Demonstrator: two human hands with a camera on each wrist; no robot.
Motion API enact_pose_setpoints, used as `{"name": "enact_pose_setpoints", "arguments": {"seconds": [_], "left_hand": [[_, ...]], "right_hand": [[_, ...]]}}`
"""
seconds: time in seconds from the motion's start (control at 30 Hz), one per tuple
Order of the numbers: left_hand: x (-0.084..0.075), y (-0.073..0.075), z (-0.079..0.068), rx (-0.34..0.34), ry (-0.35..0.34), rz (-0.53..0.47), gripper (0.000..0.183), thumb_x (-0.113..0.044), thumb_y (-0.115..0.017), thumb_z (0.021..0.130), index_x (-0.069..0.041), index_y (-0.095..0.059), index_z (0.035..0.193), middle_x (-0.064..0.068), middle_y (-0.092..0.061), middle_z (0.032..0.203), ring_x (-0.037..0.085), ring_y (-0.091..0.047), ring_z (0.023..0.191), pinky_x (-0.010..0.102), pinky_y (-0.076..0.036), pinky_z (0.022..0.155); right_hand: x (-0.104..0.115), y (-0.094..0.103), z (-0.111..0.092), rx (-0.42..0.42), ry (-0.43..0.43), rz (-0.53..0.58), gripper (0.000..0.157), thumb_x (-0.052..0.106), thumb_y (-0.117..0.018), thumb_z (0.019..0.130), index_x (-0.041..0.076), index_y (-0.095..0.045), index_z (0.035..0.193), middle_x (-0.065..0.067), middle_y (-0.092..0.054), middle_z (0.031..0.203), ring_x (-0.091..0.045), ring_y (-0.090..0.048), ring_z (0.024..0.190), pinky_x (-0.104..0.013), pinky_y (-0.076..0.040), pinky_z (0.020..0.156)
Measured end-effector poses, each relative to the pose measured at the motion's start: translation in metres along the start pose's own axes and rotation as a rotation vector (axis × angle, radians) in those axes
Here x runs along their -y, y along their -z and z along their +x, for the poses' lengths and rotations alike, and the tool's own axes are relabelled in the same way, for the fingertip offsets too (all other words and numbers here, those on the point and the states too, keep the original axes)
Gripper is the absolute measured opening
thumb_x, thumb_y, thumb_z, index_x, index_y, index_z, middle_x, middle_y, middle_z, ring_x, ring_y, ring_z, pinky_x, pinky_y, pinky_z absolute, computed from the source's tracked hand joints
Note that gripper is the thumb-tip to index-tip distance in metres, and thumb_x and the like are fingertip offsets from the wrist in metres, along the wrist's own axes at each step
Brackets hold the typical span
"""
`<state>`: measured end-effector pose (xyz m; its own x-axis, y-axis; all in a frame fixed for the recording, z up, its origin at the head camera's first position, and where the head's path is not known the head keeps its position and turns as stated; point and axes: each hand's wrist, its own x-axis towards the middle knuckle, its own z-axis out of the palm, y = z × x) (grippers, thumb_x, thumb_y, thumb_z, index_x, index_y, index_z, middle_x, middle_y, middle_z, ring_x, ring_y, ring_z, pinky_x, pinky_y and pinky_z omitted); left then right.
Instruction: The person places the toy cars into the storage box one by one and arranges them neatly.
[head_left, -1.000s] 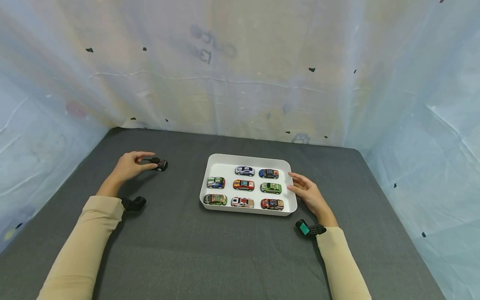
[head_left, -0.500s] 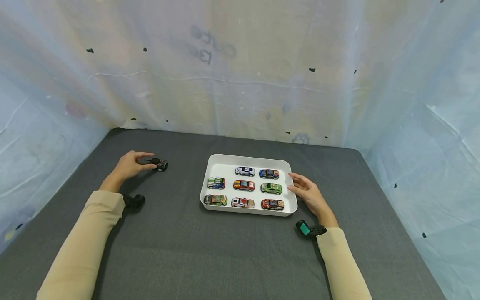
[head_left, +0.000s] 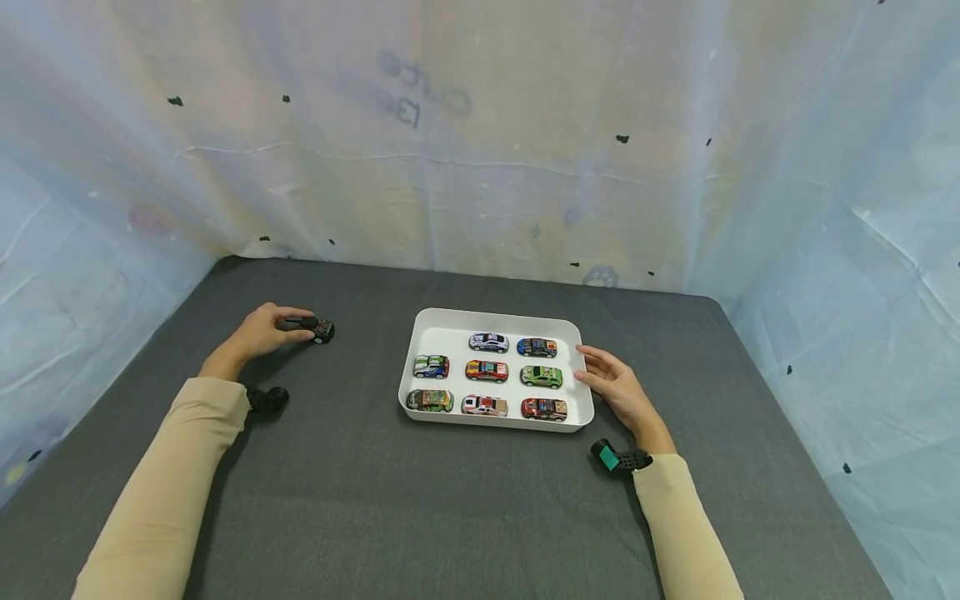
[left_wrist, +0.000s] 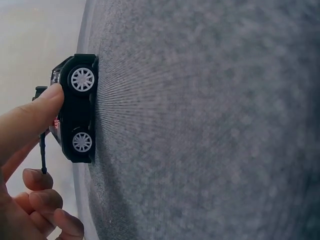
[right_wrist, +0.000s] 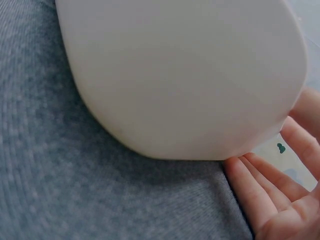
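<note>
A black toy car (left_wrist: 77,110) with white-spoked wheels and a gun-like barrel on its roof sits upright on the cloth at the far left. My left hand (head_left: 260,331) pinches it, the thumb on its near side and the index finger mostly hidden behind; the other fingers curl loosely beside the barrel. A white tray (head_left: 498,319) with low walls stands mid-table. At its right wall, my right hand (head_left: 618,392) holds the rim with thumb and index finger over the edge, while other fingertips touch the outer wall in the right wrist view.
Several small toy cars lie in rows in the tray, among them a green car (head_left: 542,377), a red-and-yellow car (head_left: 487,371) and a white-and-purple car (head_left: 488,342). Grey cloth (head_left: 450,500) covers the table. Pale plastic sheeting (head_left: 487,167) hangs behind and at both sides.
My left index finger has come down closer onto the top of the black toy car, and the left wrist has shifted slightly. The right hand and tray stay as they were.
</note>
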<state>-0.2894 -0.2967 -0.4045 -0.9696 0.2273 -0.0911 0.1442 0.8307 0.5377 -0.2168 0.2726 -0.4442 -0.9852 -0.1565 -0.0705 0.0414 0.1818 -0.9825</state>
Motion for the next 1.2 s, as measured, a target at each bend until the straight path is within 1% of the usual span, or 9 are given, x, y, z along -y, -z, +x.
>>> {"name": "enact_pose_setpoints", "arguments": {"seconds": [0.23,0.3,0.53,0.73,0.8,1.0,1.2], "left_hand": [[0.002,0.000,0.002,-0.015,-0.005,0.005,0.044,-0.027,-0.066,0.092,-0.001,-0.061,0.128,-0.006,-0.023,0.057,0.010,-0.027,0.050,0.027,-0.032,0.053],[0.002,-0.001,0.002,-0.025,-0.010,0.008,0.044,-0.027,-0.066,0.091,0.000,-0.062,0.126,-0.004,-0.025,0.059,0.011,-0.029,0.052,0.028,-0.032,0.055],[-0.003,-0.002,0.000,-0.045,0.002,0.024,0.045,-0.031,-0.066,0.091,-0.001,-0.063,0.125,0.005,-0.035,0.075,0.019,-0.035,0.066,0.031,-0.032,0.061],[-0.007,0.000,-0.002,-0.060,0.007,0.022,0.046,-0.032,-0.065,0.092,-0.001,-0.062,0.126,0.011,-0.037,0.086,0.023,-0.033,0.078,0.035,-0.029,0.067],[-0.009,0.000,-0.002,-0.078,-0.003,0.027,0.045,-0.031,-0.065,0.092,-0.001,-0.063,0.125,0.012,-0.038,0.086,0.024,-0.033,0.079,0.035,-0.029,0.068],[-0.018,0.001,-0.002,-0.148,-0.060,0.062,0.042,-0.030,-0.068,0.090,0.000,-0.067,0.119,0.009,-0.040,0.081,0.021,-0.034,0.073,0.034,-0.028,0.064],[-0.029,0.000,-0.002,-0.171,-0.079,0.045,0.043,-0.033,-0.069,0.089,-0.002,-0.068,0.118,0.008,-0.038,0.080,0.021,-0.032,0.072,0.034,-0.028,0.064]], "right_hand": [[0.000,-0.001,0.000,-0.007,-0.015,0.012,0.061,0.012,-0.066,0.091,0.000,-0.040,0.145,-0.025,-0.040,0.147,0.007,-0.056,0.107,-0.012,-0.049,0.084],[0.000,-0.001,0.000,-0.005,-0.015,0.002,0.061,0.012,-0.065,0.092,-0.001,-0.039,0.145,-0.026,-0.040,0.147,0.007,-0.056,0.107,-0.012,-0.049,0.084],[0.001,-0.001,-0.001,-0.001,-0.015,0.004,0.061,0.013,-0.064,0.092,-0.002,-0.038,0.145,-0.027,-0.038,0.148,0.007,-0.055,0.106,-0.011,-0.049,0.084],[0.001,-0.001,-0.001,0.001,-0.012,0.010,0.062,0.012,-0.065,0.092,-0.002,-0.038,0.145,-0.028,-0.038,0.147,0.007,-0.056,0.107,-0.011,-0.049,0.085],[0.001,-0.001,0.000,-0.001,-0.010,0.015,0.062,0.012,-0.066,0.091,-0.002,-0.038,0.145,-0.027,-0.039,0.147,0.006,-0.056,0.107,-0.011,-0.049,0.085],[0.002,-0.001,0.001,0.004,0.021,0.031,0.060,0.009,-0.064,0.092,-0.005,-0.037,0.144,-0.030,-0.038,0.146,0.006,-0.057,0.108,-0.011,-0.049,0.086],[0.001,-0.001,0.001,0.004,0.026,0.032,0.060,0.009,-0.063,0.092,-0.005,-0.037,0.144,-0.031,-0.038,0.146,0.006,-0.057,0.108,-0.011,-0.049,0.086]]}}
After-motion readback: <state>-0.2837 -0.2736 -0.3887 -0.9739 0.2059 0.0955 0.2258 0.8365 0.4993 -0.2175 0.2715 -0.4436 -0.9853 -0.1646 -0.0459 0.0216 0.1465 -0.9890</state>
